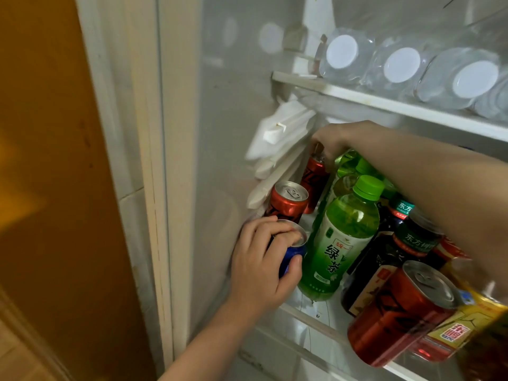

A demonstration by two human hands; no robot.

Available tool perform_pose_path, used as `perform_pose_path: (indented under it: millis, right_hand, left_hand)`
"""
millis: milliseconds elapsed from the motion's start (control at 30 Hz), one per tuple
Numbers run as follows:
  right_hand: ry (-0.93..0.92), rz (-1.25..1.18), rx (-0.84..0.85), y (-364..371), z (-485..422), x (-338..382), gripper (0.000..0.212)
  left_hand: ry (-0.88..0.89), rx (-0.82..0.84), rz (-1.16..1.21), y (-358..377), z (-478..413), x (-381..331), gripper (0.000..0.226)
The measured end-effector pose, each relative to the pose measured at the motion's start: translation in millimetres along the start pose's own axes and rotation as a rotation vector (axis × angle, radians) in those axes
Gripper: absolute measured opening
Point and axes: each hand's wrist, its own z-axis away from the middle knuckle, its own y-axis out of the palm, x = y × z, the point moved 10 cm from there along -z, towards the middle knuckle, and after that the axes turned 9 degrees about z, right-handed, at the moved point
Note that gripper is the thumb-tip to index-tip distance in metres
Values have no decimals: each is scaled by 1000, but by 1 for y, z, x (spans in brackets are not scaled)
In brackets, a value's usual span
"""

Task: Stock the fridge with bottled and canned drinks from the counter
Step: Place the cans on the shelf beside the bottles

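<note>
Mid-placement: clutching blue aluminium can (294, 254) in left grip (258, 262), right grip (334, 140) pinching top of far red aluminium can (312, 174); next, probably seating both upright.

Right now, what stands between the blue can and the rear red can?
Head view: a middle red can stands between the blue can and the rear red can.
</note>
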Motion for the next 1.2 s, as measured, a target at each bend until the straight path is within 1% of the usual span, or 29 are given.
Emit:
perform_pose_path:
  millis: [67, 133, 300, 367, 433, 533, 567, 633, 733, 833, 933, 1100, 1200]
  right_hand:
    - [13, -27, -5, -2, 5, -3, 79]
    - [-3, -79, -37, -9, 11, -3, 77]
    - [-110, -219, -178, -31, 42, 16, 49]
    - [-161, -283, -207, -35, 60, 26, 40]
    - [-215, -353, -193, -36, 80, 37, 39]
    - [-287, -468, -90, -33, 107, 52, 41]
    - [-299, -473, -55, -32, 113, 57, 44]
    - [-302, -419, -11, -31, 121, 64, 51]
    - [-292, -339, -9, -31, 124, 75, 56]
    - [-275, -263, -15, -29, 121, 85, 53]
    - [-261, -218, -35, -28, 113, 87, 43]
    - [-279, -125, -68, -30, 107, 86, 51]
    - [-265, -83, -50, -25, 101, 76, 43]
  left_hand:
    - [3, -9, 11, 0, 1, -1, 25]
    - [-4, -10, 11, 0, 1, -1, 24]
    - [-20, 5, 11, -2, -1, -2, 23]
    - [-24, 18, 7, -2, -2, -3, 24]
    - [-38, 38, -3, -1, -2, -3, 26]
    - [-45, 53, -17, -2, -2, -5, 28]
    - [-45, 52, -21, -2, -2, -5, 28]
    - [-47, 52, -22, -2, -3, -6, 28]
    - [-58, 64, -17, -2, -4, -8, 28]
    - [-60, 78, -15, -2, -4, -8, 29]
    - [-58, 74, -15, -2, -4, -9, 28]
    - [-59, 56, -8, -4, -4, -9, 29]
    - [-51, 48, -13, -4, -4, -10, 28]
